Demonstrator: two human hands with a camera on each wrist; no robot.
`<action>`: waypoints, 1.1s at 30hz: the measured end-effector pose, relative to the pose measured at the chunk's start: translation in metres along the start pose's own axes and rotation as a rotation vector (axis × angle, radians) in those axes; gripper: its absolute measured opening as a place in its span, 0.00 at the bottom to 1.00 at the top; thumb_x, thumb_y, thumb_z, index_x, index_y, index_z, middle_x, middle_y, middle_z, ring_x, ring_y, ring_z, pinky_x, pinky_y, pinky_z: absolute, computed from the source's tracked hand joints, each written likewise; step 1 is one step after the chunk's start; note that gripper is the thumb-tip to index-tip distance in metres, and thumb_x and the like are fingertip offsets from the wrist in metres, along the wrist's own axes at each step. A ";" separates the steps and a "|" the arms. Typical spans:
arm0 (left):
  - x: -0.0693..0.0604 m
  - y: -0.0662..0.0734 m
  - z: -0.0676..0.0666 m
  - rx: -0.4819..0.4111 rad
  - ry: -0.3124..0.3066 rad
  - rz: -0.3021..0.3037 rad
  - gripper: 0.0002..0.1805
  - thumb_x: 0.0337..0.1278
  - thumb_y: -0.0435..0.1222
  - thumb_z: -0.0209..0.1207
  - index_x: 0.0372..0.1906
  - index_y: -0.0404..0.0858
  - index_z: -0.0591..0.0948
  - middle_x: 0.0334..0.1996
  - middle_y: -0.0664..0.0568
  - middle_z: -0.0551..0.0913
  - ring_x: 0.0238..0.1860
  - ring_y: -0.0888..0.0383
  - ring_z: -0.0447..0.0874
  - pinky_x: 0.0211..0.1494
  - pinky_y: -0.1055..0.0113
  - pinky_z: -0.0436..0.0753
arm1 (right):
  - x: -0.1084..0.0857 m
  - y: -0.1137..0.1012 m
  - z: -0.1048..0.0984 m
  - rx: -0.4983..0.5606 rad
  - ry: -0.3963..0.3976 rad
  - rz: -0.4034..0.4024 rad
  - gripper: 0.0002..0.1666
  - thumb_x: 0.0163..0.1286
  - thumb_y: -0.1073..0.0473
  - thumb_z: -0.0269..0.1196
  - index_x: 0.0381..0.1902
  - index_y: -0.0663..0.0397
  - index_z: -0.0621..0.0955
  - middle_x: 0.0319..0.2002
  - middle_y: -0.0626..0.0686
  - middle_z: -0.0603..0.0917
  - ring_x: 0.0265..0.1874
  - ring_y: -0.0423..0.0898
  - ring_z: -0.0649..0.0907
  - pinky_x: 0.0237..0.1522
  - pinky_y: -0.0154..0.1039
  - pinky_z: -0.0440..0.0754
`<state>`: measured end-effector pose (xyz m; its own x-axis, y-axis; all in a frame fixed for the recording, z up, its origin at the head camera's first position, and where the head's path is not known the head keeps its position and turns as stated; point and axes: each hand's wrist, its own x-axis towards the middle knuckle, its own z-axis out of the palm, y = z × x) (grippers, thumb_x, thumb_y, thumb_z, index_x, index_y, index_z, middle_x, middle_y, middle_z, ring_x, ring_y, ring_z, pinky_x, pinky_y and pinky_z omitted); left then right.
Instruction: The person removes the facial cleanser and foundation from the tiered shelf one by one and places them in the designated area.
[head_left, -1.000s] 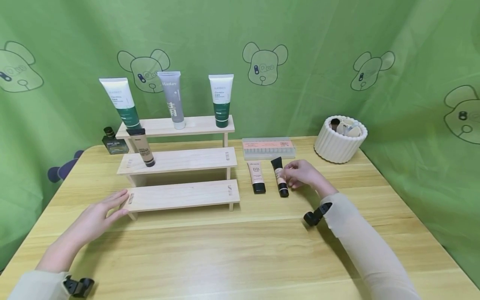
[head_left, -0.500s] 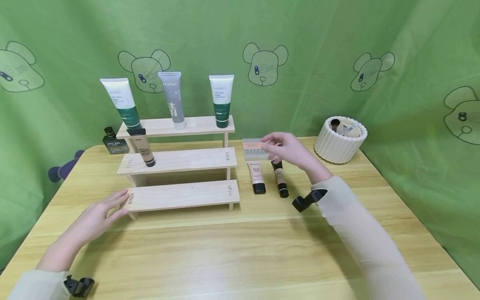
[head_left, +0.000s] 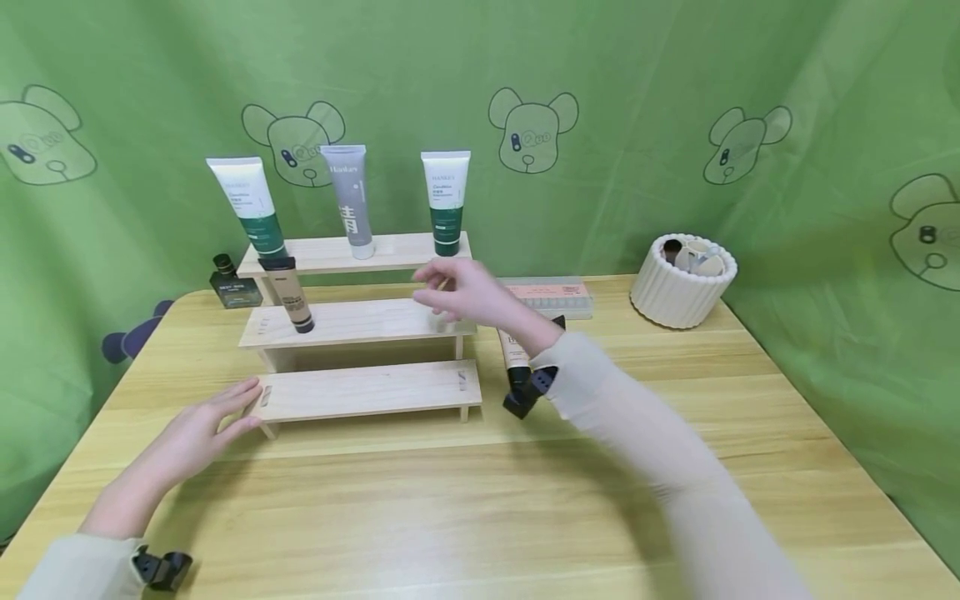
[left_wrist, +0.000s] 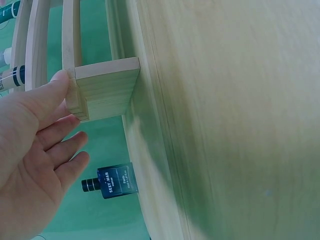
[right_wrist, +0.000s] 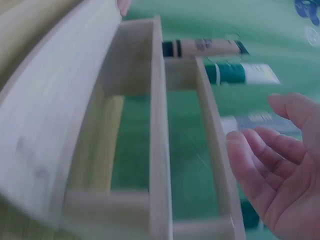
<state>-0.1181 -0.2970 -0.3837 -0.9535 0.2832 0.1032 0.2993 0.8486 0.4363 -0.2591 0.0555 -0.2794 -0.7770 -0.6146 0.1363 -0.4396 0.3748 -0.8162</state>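
The left hand (head_left: 183,437) touches the left end of the lowest tier of a wooden shelf (head_left: 367,391); in the left wrist view its thumb and forefinger (left_wrist: 62,82) lie at that corner. Over the right part of the middle tier hovers the right hand (head_left: 476,293), fingers loosely bent, holding nothing. A beige tube (head_left: 288,293) leans on the middle tier's left. On the top tier stand two white-green tubes (head_left: 247,204) (head_left: 446,200) and a grey tube (head_left: 349,200). The right wrist view shows the right hand (right_wrist: 280,165) with thumb and fingers apart, beside the grey tube (right_wrist: 265,121).
Right of the shelf lie a pink BB tube (head_left: 514,354) and a black-capped tube, mostly hidden by the right arm. Behind them is a clear flat box (head_left: 551,297). A ribbed white holder (head_left: 678,287) with brushes stands at the back right, a dark bottle (head_left: 235,287) behind the shelf's left.
The right hand has moved left from beside the black-capped tube, past the flat box, to above the middle tier. The left hand stays at the shelf's end. The head view has shifted slightly.
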 end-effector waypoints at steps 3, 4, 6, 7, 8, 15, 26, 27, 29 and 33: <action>0.000 0.000 0.000 -0.002 0.000 -0.001 0.31 0.63 0.45 0.54 0.62 0.27 0.66 0.63 0.32 0.61 0.60 0.31 0.59 0.58 0.37 0.60 | 0.013 -0.006 0.018 0.012 -0.022 -0.010 0.19 0.63 0.59 0.63 0.49 0.63 0.76 0.35 0.55 0.78 0.29 0.51 0.80 0.28 0.42 0.84; 0.000 0.000 0.000 -0.002 -0.001 -0.001 0.30 0.63 0.45 0.54 0.62 0.27 0.66 0.63 0.32 0.61 0.60 0.31 0.59 0.58 0.37 0.60 | 0.017 -0.008 0.023 0.010 -0.028 -0.015 0.19 0.63 0.60 0.63 0.49 0.63 0.76 0.35 0.55 0.78 0.30 0.51 0.80 0.28 0.41 0.84; 0.000 0.000 0.000 -0.004 -0.002 -0.004 0.31 0.63 0.45 0.53 0.62 0.27 0.66 0.63 0.32 0.61 0.60 0.31 0.59 0.58 0.37 0.60 | 0.025 -0.011 0.035 0.002 -0.043 -0.026 0.19 0.63 0.60 0.62 0.50 0.62 0.76 0.35 0.54 0.78 0.30 0.49 0.80 0.27 0.39 0.84; 0.001 0.000 0.000 -0.003 -0.002 -0.004 0.31 0.63 0.45 0.53 0.62 0.27 0.66 0.63 0.32 0.61 0.60 0.31 0.59 0.58 0.37 0.60 | 0.029 -0.012 0.040 0.001 -0.048 -0.031 0.19 0.63 0.60 0.63 0.50 0.62 0.76 0.35 0.54 0.78 0.30 0.48 0.80 0.26 0.38 0.83; 0.001 0.000 0.000 -0.004 -0.003 -0.005 0.31 0.63 0.45 0.53 0.62 0.27 0.66 0.63 0.32 0.61 0.60 0.31 0.59 0.58 0.37 0.60 | 0.032 -0.014 0.045 0.003 -0.052 -0.035 0.19 0.63 0.60 0.63 0.50 0.63 0.76 0.35 0.54 0.78 0.29 0.48 0.80 0.25 0.37 0.83; 0.000 0.000 -0.001 -0.001 0.000 -0.007 0.30 0.63 0.44 0.54 0.62 0.26 0.66 0.63 0.32 0.61 0.60 0.31 0.59 0.58 0.36 0.60 | 0.054 -0.025 0.076 0.084 -0.029 -0.034 0.21 0.61 0.62 0.64 0.51 0.63 0.75 0.37 0.53 0.79 0.32 0.44 0.80 0.26 0.34 0.83; -0.001 -0.001 0.001 -0.007 0.005 -0.003 0.30 0.63 0.45 0.54 0.62 0.27 0.67 0.63 0.32 0.61 0.60 0.31 0.59 0.58 0.36 0.60 | 0.075 -0.033 0.108 0.194 0.054 -0.036 0.22 0.60 0.62 0.65 0.52 0.61 0.76 0.46 0.59 0.77 0.32 0.39 0.79 0.26 0.32 0.83; -0.001 -0.001 0.001 -0.005 0.011 0.002 0.30 0.62 0.44 0.54 0.61 0.27 0.67 0.63 0.32 0.62 0.60 0.31 0.60 0.58 0.36 0.60 | 0.076 -0.033 0.110 0.202 0.062 -0.033 0.22 0.60 0.62 0.65 0.52 0.61 0.76 0.45 0.58 0.78 0.32 0.39 0.79 0.26 0.32 0.83; -0.001 -0.001 0.001 -0.002 0.022 0.013 0.30 0.62 0.44 0.55 0.61 0.26 0.68 0.62 0.32 0.62 0.59 0.31 0.60 0.57 0.36 0.61 | 0.079 -0.034 0.113 0.212 0.079 -0.028 0.22 0.60 0.62 0.65 0.52 0.61 0.76 0.44 0.55 0.78 0.31 0.39 0.79 0.26 0.32 0.83; 0.000 0.000 0.001 0.005 0.043 0.032 0.28 0.61 0.42 0.56 0.59 0.26 0.69 0.61 0.32 0.64 0.58 0.30 0.62 0.56 0.36 0.62 | 0.084 -0.034 0.117 0.224 0.107 -0.020 0.21 0.60 0.62 0.65 0.51 0.62 0.77 0.41 0.52 0.78 0.31 0.39 0.78 0.26 0.33 0.83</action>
<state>-0.1181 -0.2972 -0.3844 -0.9439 0.2911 0.1559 0.3302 0.8415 0.4277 -0.2566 -0.0903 -0.3060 -0.8175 -0.5391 0.2029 -0.3543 0.1929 -0.9150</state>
